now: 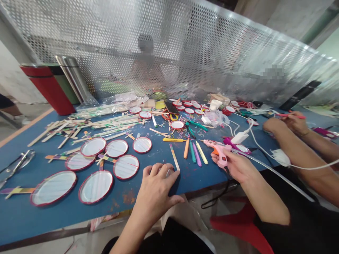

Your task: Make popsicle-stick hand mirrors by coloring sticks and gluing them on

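Note:
My left hand (pixel 156 185) rests palm down at the table's front edge, its fingers bent and the thumb apart. Its index fingertip touches the lower end of a craft stick (pixel 174 158) with a coloured tip. Something pale and shiny shows partly beneath the fingers; I cannot make out what. Held in my right hand (pixel 235 164) is a pink glue gun (pixel 221 153), its nozzle pointing left above the table. Several markers (pixel 196 154) lie between my hands. To the left lie several round white discs (pixel 95 187) with red rims, some with coloured sticks attached.
Loose craft sticks (pixel 66 130) and bagged ones cover the back left, near a red bottle (pixel 49 90) and a steel flask (pixel 74 77). White cables (pixel 254 141) cross the right side. A co-worker's hands (pixel 287 123) work there. A perforated metal screen (pixel 172 53) closes the back.

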The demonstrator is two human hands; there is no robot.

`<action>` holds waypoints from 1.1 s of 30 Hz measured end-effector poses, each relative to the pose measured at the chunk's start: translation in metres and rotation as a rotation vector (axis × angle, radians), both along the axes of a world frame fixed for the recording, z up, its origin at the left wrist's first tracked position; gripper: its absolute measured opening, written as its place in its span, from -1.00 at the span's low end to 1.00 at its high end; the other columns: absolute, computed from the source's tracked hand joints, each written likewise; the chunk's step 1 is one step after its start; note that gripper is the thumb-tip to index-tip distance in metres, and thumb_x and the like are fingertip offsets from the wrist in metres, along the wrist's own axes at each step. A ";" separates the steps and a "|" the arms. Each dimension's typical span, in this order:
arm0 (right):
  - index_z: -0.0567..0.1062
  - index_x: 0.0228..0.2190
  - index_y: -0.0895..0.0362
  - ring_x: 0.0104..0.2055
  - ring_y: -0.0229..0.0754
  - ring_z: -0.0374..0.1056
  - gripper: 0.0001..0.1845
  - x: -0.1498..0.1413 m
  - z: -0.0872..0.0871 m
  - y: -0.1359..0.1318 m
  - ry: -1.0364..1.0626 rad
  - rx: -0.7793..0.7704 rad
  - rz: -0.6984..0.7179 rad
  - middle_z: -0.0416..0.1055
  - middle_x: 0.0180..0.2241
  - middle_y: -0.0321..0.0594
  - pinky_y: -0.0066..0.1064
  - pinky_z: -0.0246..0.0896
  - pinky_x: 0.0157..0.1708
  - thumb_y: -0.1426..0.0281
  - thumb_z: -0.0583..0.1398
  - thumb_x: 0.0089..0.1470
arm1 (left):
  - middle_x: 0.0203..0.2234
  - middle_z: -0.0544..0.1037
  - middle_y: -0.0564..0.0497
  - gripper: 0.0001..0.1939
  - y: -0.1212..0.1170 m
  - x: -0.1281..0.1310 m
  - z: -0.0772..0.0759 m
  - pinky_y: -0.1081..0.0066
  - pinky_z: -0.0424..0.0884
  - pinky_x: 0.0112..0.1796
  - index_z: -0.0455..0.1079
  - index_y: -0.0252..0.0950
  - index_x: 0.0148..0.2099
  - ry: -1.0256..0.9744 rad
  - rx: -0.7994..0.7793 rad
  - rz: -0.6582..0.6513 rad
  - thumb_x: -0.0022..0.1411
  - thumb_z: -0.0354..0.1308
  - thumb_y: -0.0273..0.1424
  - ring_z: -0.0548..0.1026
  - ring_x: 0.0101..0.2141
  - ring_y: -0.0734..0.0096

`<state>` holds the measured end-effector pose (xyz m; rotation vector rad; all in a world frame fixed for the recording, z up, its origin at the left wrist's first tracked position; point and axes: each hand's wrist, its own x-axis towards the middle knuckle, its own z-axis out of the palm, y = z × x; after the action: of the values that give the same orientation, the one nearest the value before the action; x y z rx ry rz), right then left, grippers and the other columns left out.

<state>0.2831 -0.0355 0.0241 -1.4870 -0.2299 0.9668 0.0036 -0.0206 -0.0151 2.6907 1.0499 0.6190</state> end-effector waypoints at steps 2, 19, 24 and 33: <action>0.53 -0.39 0.26 -0.48 -0.20 0.52 -0.78 0.000 0.001 -0.001 0.007 -0.003 0.013 0.54 -0.52 -0.07 -0.48 0.51 -0.47 0.57 0.09 0.21 | 0.05 0.48 -0.02 -0.35 0.000 0.000 0.000 0.02 0.22 -0.05 0.38 -0.09 0.12 0.003 0.000 -0.002 0.01 0.35 0.00 0.33 0.00 0.01; 0.56 -0.43 0.20 -0.20 -0.13 0.53 -0.89 0.016 -0.004 -0.025 -0.066 0.140 -0.062 0.58 -0.30 -0.04 -0.46 0.53 -0.27 0.61 0.26 -0.03 | 0.03 0.49 -0.09 -0.34 0.000 -0.001 0.002 0.04 0.24 -0.08 0.40 -0.10 0.12 -0.012 0.004 -0.013 -0.01 0.37 0.00 0.33 0.00 -0.01; 0.52 -0.49 0.25 -0.16 -0.03 0.53 -0.93 0.014 -0.006 -0.029 -0.103 0.174 -0.097 0.56 -0.28 0.08 -0.29 0.51 -0.15 0.61 0.26 -0.05 | 0.02 0.50 -0.10 -0.40 0.001 -0.001 0.001 0.02 0.26 -0.09 0.42 -0.12 0.09 -0.032 0.022 -0.020 0.06 0.29 0.02 0.35 -0.02 -0.02; 0.57 -0.32 0.09 -0.18 -0.23 0.45 -0.88 -0.023 -0.008 -0.044 -0.568 0.290 -0.152 0.53 -0.27 -0.25 -0.41 0.37 -0.10 0.42 0.29 0.01 | 0.03 0.46 -0.08 -0.66 0.004 -0.008 -0.006 0.12 0.28 0.02 0.38 -0.16 0.12 -0.401 -0.048 0.118 0.43 -0.12 -0.44 0.36 0.00 0.19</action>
<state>0.2606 -0.0796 0.0156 -1.4534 -0.6292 0.3522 -0.0043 -0.0163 -0.0215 2.3346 1.0946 1.0840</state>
